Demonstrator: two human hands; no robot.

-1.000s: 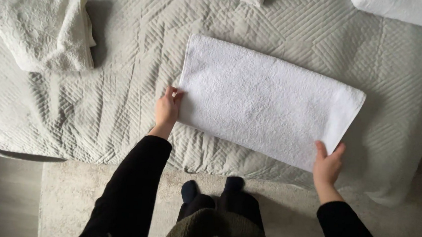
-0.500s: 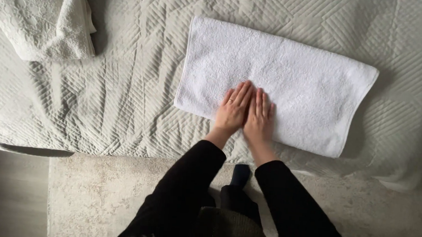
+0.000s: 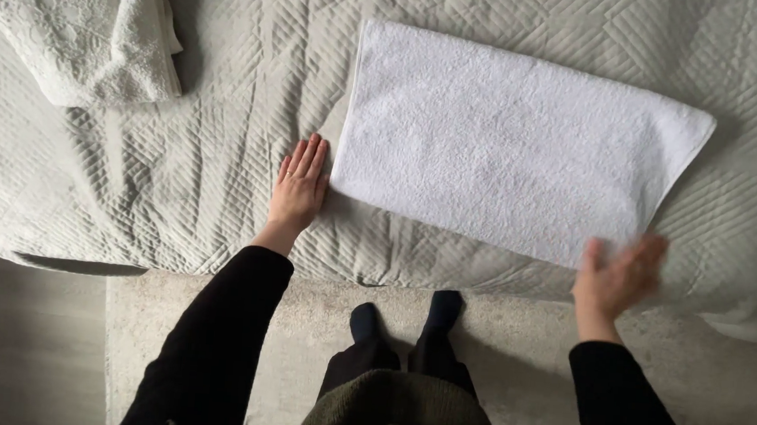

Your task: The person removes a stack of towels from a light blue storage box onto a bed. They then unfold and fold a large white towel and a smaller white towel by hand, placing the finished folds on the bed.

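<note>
A white folded towel (image 3: 517,142) lies flat on a pale quilted bed cover (image 3: 213,165). My left hand (image 3: 300,185) rests flat on the cover with fingers extended, right at the towel's near left corner. At the near right corner my right hand (image 3: 615,281) is blurred with motion, its fingers spread, and holds nothing. Both arms wear black sleeves.
A crumpled cream towel (image 3: 81,27) sits at the back left of the bed. The bed's front edge (image 3: 391,280) runs across the view, with beige carpet (image 3: 209,343) below. My dark-socked feet (image 3: 402,321) stand on the carpet.
Both hands pressed together on the towel's middle half a second ago; they have slid apart, left hand to the left corner, right hand to the right corner.
</note>
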